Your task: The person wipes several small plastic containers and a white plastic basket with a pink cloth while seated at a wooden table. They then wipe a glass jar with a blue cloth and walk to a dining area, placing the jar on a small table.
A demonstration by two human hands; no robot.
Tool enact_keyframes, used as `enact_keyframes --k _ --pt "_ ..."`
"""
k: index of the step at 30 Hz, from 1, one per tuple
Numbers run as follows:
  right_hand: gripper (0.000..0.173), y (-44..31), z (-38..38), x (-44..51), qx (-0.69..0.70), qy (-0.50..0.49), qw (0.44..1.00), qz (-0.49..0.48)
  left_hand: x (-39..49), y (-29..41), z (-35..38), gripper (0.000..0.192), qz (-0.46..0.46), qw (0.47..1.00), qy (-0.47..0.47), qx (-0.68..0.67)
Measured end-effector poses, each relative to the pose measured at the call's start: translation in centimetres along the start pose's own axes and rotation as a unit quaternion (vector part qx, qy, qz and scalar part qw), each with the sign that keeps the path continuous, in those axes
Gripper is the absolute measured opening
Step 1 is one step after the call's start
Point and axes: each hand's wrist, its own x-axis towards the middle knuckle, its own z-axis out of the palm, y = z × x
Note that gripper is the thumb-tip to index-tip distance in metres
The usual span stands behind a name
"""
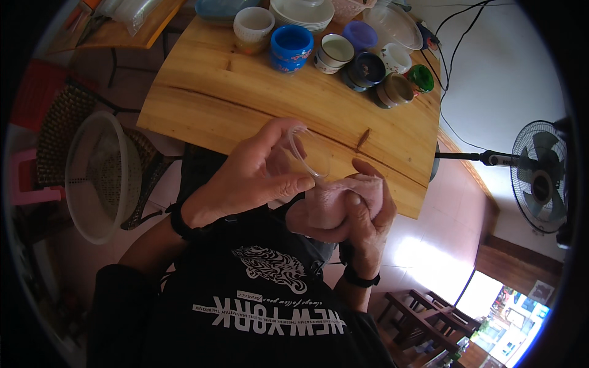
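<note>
My left hand (pixel 257 170) grips a clear plastic cup (pixel 301 154) by its side, its rim tilted to the right. In my right hand (pixel 372 211) is a bunched pink cloth (pixel 338 207), pinched under the thumb. The cloth lies against the lower end of the cup's rim. Both hands are in front of my torso at the near edge of the wooden table (pixel 276 101). Part of the cup is hidden behind my left fingers and thumb.
Blue bowls (pixel 291 46), a dark bowl (pixel 366 69), a green bowl (pixel 420 78) and stacked white plates (pixel 303 14) line the table's far side. A large plastic basin (pixel 103 177) rests on a wicker chair (pixel 60 119) at left. A fan (pixel 540 177) stands at right.
</note>
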Motion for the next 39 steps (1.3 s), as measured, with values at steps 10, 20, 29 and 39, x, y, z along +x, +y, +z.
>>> enact_keyframes --k 10,20,29,39 --pt "0.072 1.2 -0.3 1.5 -0.066 -0.167 0.983 0.04 0.5 -0.8 0.8 0.076 0.208 0.887 -0.115 0.396" --pt "0.073 1.9 1.9 2.1 -0.307 -0.206 0.927 -0.06 0.5 -1.2 1.2 0.053 0.091 0.919 -0.146 0.356" --pt "0.06 2.0 1.1 2.2 -0.306 -0.148 0.926 -0.163 1.2 -1.1 0.7 0.06 -0.055 0.966 -0.249 0.034" --pt "0.051 1.7 -2.4 2.5 -0.282 -0.046 0.951 -0.119 1.6 -1.5 0.5 0.066 -0.082 0.959 -0.271 0.036"
